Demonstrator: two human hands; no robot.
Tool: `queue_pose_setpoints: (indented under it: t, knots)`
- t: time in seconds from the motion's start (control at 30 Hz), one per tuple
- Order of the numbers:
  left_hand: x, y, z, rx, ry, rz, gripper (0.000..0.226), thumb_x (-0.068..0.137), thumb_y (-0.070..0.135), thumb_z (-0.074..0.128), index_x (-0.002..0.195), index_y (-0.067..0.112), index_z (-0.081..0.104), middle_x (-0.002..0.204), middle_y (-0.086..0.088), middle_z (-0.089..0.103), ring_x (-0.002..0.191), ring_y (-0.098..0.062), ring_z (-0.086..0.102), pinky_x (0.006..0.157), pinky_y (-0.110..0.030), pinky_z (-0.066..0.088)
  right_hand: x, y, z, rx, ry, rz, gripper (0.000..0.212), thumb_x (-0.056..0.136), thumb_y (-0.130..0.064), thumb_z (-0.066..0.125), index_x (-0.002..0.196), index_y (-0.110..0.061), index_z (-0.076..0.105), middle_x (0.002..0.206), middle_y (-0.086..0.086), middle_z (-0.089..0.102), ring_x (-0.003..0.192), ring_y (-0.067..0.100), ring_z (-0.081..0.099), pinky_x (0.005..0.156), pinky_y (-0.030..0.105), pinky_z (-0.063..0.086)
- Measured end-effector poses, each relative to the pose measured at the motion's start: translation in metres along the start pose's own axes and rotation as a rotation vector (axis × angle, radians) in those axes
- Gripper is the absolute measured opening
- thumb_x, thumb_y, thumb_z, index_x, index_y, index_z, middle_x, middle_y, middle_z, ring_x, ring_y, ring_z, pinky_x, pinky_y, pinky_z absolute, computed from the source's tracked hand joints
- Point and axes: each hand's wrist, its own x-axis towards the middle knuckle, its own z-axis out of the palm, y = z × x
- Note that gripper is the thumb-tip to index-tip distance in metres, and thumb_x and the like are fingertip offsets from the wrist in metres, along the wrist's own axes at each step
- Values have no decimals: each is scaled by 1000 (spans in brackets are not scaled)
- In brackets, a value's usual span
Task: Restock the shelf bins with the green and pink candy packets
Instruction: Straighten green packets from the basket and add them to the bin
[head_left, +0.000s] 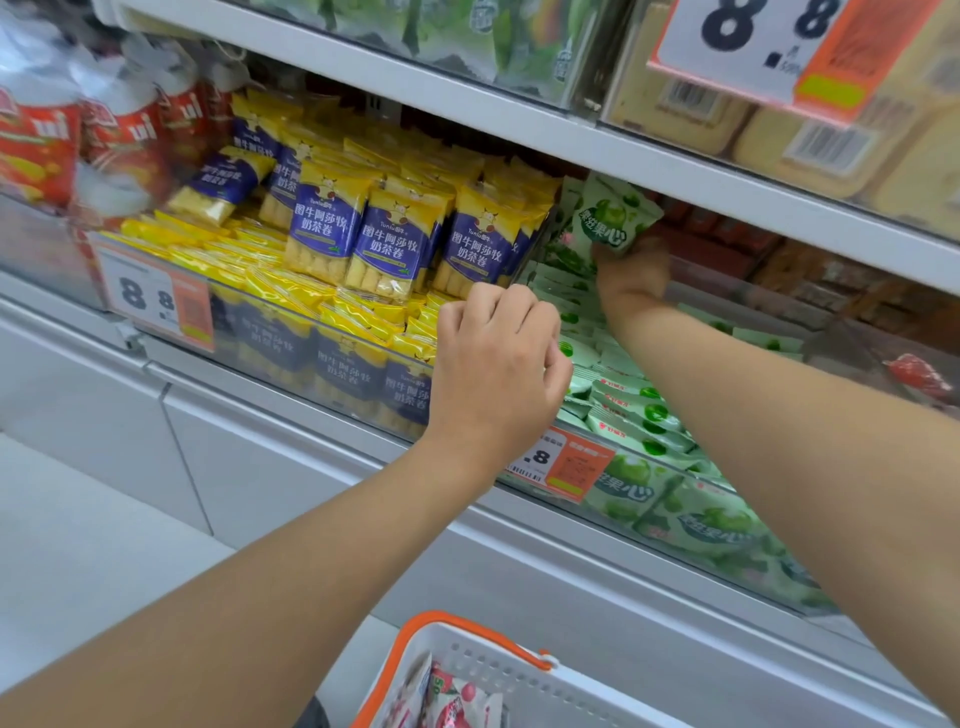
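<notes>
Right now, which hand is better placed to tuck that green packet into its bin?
The right hand: it already grips the green packet over the green bin. The left hand sits curled at the front edge, showing no packet.

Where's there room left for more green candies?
Back right of the green bin, between the right hand holding a green packet and the reddish packets next door, the pile looks low. The front is heaped, and the yellow packets are crammed.
</notes>
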Motion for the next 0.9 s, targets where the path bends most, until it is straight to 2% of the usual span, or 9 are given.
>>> queue_pose_setpoints:
  t: [0.07, 0.23, 0.37, 0.53, 0.73, 0.83, 0.9]
  knots:
    - [0, 0, 0, 1, 6, 1, 10, 82, 19, 50, 79, 15, 58, 84, 0, 57, 84, -23, 49, 73, -31, 26, 3, 2, -1, -45, -50, -49, 45, 87, -27, 70, 124, -6, 55, 127, 7, 62, 119, 21, 57, 84, 18, 40]
    - [0, 0, 0, 5, 11, 4, 11, 82, 19, 49, 79, 15, 58, 83, 0, 57, 84, -23, 49, 73, -29, 23, 7, 0, -3, -154, -118, -127, 42, 88, -25, 67, 126, -9, 56, 128, 7, 62, 118, 22, 57, 80, 18, 38]
    - [-1, 0, 0, 5, 6, 4, 11, 83, 20, 49, 79, 15, 59, 84, 0, 57, 85, -23, 49, 74, -30, 24, 13, -3, 1, -181, -118, -62, 52, 91, -36, 64, 133, -8, 54, 135, 8, 58, 124, 23, 54, 94, 25, 44]
    - [-2, -1, 1, 10, 8, 9, 12, 83, 20, 48, 80, 15, 59, 84, 0, 57, 86, -23, 49, 73, -30, 26, 11, -2, 3, -102, -66, -19, 53, 88, -34, 67, 130, -8, 49, 133, 7, 57, 123, 23, 54, 92, 24, 42]
    - [-1, 0, 2, 13, 7, 22, 11, 84, 20, 49, 81, 15, 58, 84, 0, 57, 86, -24, 49, 73, -32, 27, -14, 3, -14, -100, -53, -67, 39, 87, -26, 65, 122, -12, 57, 118, 4, 62, 108, 21, 59, 77, 21, 40]
    - [-2, 1, -1, 52, -28, 3, 13, 85, 22, 49, 80, 17, 61, 83, 1, 58, 85, -23, 51, 75, -32, 29, -45, 7, -43, -110, -171, -136, 17, 88, -20, 64, 105, -16, 62, 90, -5, 60, 85, 14, 57, 72, 22, 42]
    - [-4, 9, -9, 53, -78, -80, 16, 85, 25, 49, 79, 19, 64, 83, 3, 61, 85, -22, 53, 77, -31, 28, -72, 12, -70, -107, -237, -269, 7, 87, -14, 62, 92, -19, 63, 76, -11, 57, 72, 9, 55, 65, 15, 41]
